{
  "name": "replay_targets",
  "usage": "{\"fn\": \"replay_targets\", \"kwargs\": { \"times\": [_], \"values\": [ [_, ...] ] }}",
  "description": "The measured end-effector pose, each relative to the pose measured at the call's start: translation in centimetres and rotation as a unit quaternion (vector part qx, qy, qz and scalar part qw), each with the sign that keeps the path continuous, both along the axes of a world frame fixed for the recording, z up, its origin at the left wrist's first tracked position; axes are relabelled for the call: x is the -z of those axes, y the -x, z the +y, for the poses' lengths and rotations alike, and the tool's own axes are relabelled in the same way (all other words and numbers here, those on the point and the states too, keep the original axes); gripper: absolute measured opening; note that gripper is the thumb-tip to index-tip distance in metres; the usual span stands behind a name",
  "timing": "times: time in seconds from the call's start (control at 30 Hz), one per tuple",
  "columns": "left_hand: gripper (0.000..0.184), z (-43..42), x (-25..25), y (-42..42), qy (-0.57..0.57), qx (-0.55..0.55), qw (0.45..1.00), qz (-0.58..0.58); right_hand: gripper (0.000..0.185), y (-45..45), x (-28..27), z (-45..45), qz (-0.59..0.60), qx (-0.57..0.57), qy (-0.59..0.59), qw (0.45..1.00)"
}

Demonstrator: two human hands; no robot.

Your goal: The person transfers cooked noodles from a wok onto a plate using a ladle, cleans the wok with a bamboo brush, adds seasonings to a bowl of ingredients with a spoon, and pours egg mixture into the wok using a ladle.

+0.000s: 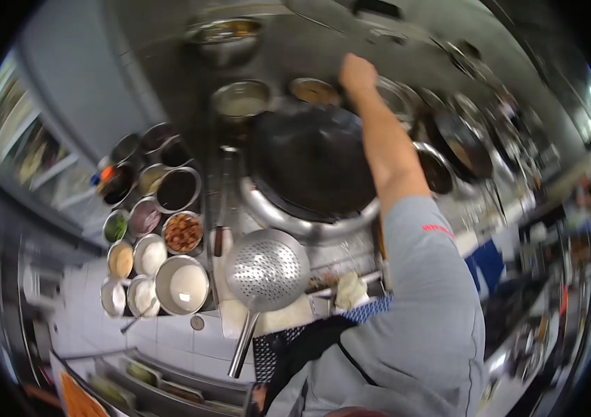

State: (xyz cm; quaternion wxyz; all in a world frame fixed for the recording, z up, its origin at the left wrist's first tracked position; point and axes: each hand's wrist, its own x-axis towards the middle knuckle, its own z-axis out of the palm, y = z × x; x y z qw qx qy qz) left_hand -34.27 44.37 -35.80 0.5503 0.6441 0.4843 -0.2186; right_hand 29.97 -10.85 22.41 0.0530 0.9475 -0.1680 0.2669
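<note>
Stretched out over the stove, my right hand [359, 74] is closed beyond the far right rim of a large black wok [306, 163]. Its fingers are curled and blurred, and what they grip, if anything, I cannot make out. At the bottom edge a small patch of skin, perhaps my left hand [259, 397], shows beside the dark apron; its fingers are hidden. A perforated metal skimmer [268, 270] lies in front of the wok, its handle pointing toward me, with no hand on it. Left of the wok lies a long metal utensil with a wooden handle [218, 241].
Several metal pots stand at left, among them one of brown chunks [183, 232] and one of white contents [188, 286]. Behind the wok are a pot of pale liquid [242, 101] and a metal bowl [226, 43]. Another wok [463, 149] stands at right; a crumpled cloth [351, 290] lies near me.
</note>
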Motion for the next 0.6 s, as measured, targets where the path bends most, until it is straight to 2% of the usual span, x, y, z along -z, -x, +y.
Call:
{"fn": "replay_targets", "kwargs": {
  "times": [0.07, 0.13, 0.2, 0.23, 0.27, 0.33, 0.4, 0.6],
  "values": [
    [0.019, 0.4, 0.1, -3.2, 0.029, 0.097, 0.994, -0.030, 0.024, 2.3, 3.7, -0.9, -0.130, -0.019, -0.059, 0.990],
    [0.018, 0.6, 0.0, -6.5, 0.059, 0.173, 0.982, -0.056, 0.035, 8.3, 6.1, 0.6, -0.190, -0.034, -0.203, 0.960],
    [0.018, 0.5, -0.3, -9.2, 0.081, 0.222, 0.969, -0.075, 0.040, 14.5, 10.7, 1.2, -0.274, -0.090, -0.185, 0.939],
    [0.017, 0.4, -0.5, -10.4, 0.091, 0.242, 0.963, -0.081, 0.040, 18.7, 10.9, 2.3, -0.229, -0.087, -0.365, 0.898],
    [0.017, 0.3, -0.9, -11.5, 0.100, 0.257, 0.957, -0.086, 0.041, 23.2, 10.7, 3.2, -0.179, -0.082, -0.531, 0.824],
    [0.017, 0.8, -1.4, -13.0, 0.108, 0.290, 0.947, -0.090, 0.046, 30.5, 11.4, 3.9, -0.181, -0.075, -0.696, 0.691],
    [0.017, 0.8, -1.6, -14.0, 0.114, 0.314, 0.938, -0.086, 0.045, 36.0, 12.2, 2.9, -0.214, -0.069, -0.759, 0.611],
    [0.017, 2.6, -0.7, -13.4, 0.104, 0.370, 0.921, -0.064, 0.033, 45.8, 14.8, -4.6, -0.231, -0.057, -0.825, 0.512]
  ]
}}
